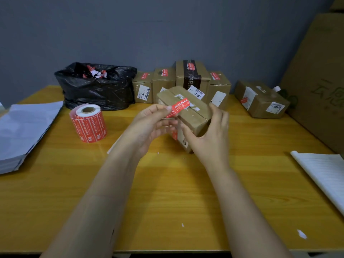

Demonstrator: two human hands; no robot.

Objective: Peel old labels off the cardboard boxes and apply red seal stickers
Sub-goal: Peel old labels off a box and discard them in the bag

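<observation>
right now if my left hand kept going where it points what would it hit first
Probably the cardboard box held by your right hand: the left hand, pinching a red sticker, points at its top. Depth is unclear.

Small boxes x6: centre box (195, 117), 4 far-row boxes (141, 81) (163, 84) (202, 73) (219, 84), far-right box (260, 103). 1 big carton (316, 81) right. 1 sticker roll (88, 125), 1 loose red sticker (178, 107), 1 black bag (96, 92), 2 paper stacks (22, 127) (325, 174).

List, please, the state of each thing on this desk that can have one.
Box: tilted, taped shut, held.
Sticker: one end over box top, other pinched.
Left grip: pinches sticker.
Right grip: holds box.
Roll: upright.
Bag: open, scraps inside.
Back boxes: shut, stickered.
Side box: shut, stickered.
</observation>
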